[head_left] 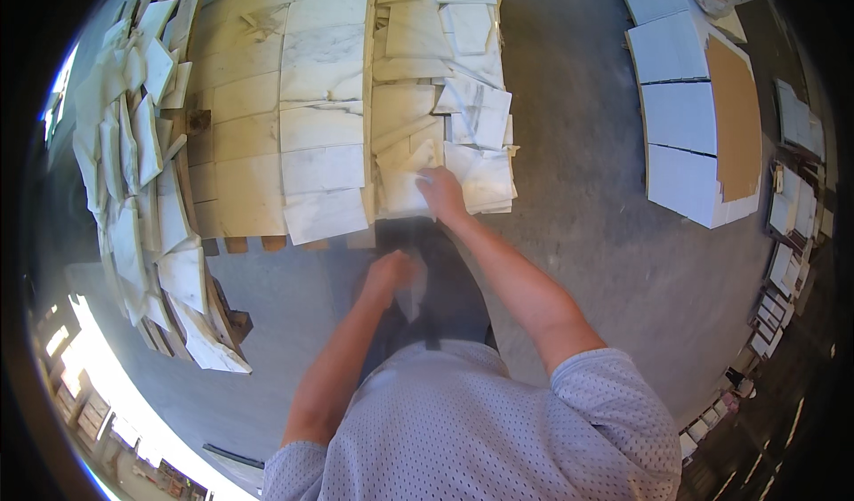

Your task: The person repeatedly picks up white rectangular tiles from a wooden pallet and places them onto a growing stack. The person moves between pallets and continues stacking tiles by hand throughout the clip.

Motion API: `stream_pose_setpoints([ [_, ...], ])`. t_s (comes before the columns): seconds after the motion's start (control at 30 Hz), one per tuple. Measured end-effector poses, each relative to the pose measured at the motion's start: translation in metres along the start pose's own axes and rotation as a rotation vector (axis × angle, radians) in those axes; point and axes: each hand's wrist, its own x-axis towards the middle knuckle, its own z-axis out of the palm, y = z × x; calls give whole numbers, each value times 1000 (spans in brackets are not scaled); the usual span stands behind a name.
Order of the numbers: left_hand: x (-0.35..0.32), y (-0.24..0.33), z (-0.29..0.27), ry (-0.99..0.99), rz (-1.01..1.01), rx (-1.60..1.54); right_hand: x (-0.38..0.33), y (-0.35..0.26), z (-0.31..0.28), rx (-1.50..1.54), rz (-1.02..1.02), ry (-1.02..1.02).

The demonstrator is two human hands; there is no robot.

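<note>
My right hand (440, 194) reaches forward and rests on a white marble piece (405, 189) at the near edge of a stack of marble tiles (320, 118) on a wooden pallet (236, 245). My left hand (389, 272) hangs lower, close to my body, and grips a small pale marble shard (413, 298) that points downward; motion blurs it. Loose, broken tile pieces (476, 114) lie jumbled on the right side of the stack.
More marble offcuts (133, 172) lean in a row at the left, over a second pallet. A block of stacked white slabs (680, 118) with a brown board (734, 123) stands at the right. Smaller tile stacks (787, 234) line the far right. Grey concrete floor (578, 189) lies between.
</note>
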Motion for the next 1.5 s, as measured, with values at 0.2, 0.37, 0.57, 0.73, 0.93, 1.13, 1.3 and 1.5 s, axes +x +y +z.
stream_pose_setpoints([
  [0.2,-29,-11,-19,63,-7,-33,-19,-12,-2,-298,-147,78],
  [0.37,-60,-6,-31,62,57,-16,-43,-7,6,-293,-82,-23],
  [0.57,-132,37,-43,148,238,44,-44,-15,12,-375,5,-34],
  [0.73,-228,99,-72,249,501,162,-47,-29,-2,-239,-12,91],
  [0.93,-281,149,-212,1019,977,-13,-56,-83,-11,-144,-141,108],
  [1.13,-308,190,-378,1677,682,806,-70,-139,-10,-81,-268,106],
  [1.3,-316,250,-442,1177,303,1124,-87,-152,-9,-104,-267,90],
  [1.5,-292,259,-470,1202,431,1207,-109,-136,-6,-69,-207,90],
])
